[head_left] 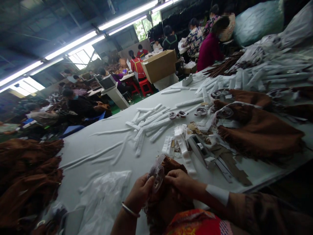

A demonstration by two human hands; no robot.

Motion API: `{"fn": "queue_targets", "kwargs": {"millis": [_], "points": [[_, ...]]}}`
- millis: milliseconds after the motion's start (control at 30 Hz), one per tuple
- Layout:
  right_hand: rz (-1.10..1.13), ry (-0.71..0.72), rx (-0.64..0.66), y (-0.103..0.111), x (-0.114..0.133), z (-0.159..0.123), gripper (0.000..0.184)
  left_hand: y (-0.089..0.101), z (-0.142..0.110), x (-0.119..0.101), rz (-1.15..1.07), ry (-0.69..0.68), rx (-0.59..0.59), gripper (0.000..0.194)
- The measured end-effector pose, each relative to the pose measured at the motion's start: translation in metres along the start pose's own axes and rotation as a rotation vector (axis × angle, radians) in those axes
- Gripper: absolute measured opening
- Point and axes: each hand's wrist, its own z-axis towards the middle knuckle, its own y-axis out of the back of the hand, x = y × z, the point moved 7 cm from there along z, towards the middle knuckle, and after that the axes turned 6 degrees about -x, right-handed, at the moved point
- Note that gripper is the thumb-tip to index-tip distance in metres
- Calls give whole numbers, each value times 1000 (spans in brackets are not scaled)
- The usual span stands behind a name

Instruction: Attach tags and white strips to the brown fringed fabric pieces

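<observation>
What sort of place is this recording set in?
Most likely a garment or textile workshop. A long white table carries heaps of brown fringed fabric and white strips, other people work at tables behind, and tube lights run overhead.

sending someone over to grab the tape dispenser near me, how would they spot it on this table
Start at the long white table and go to its near edge, just beyond the right hand. The tape dispenser lies there, between the loose white strips and the brown fringed fabric. It is the one hard, pale wedge holding a small roll, unlike the flat strips around it.
</observation>
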Motion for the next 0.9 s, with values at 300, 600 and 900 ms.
{"fn": "queue_targets", "kwargs": {"millis": [300,600,900], "points": [[101,-8,189,-23,5,-5,26,-9,-19,-28,252,-240,-48,33],[386,-46,136,-28,-13,3,45,-17,-35,-26,304,-238,-102,27],[492,-26,337,-43,6,-22,37,-14,-35,-12,301,-284,-148,34]]}}
